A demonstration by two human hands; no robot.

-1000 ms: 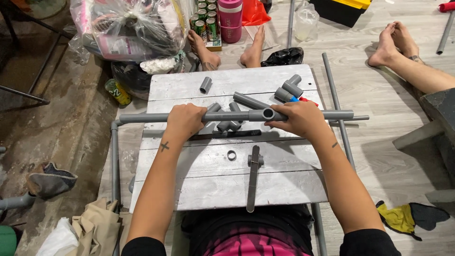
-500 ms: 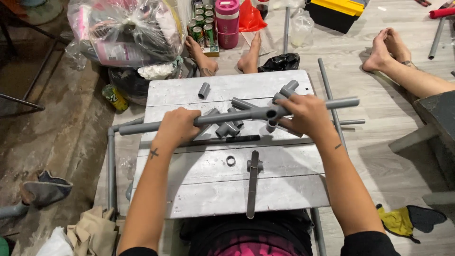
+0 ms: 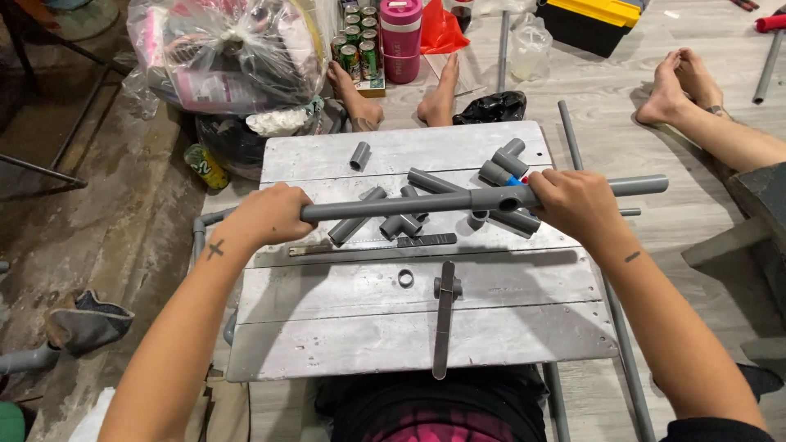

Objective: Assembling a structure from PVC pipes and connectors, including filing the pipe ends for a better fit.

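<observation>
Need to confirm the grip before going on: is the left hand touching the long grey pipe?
Touching. The head view shows the left hand with its fingers wrapped over the long grey pipe, no gap, held above the wooden board.

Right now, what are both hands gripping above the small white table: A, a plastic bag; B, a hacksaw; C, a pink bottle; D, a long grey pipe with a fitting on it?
D: the left hand and right hand each grip the long grey pipe, held level above the table.
</observation>
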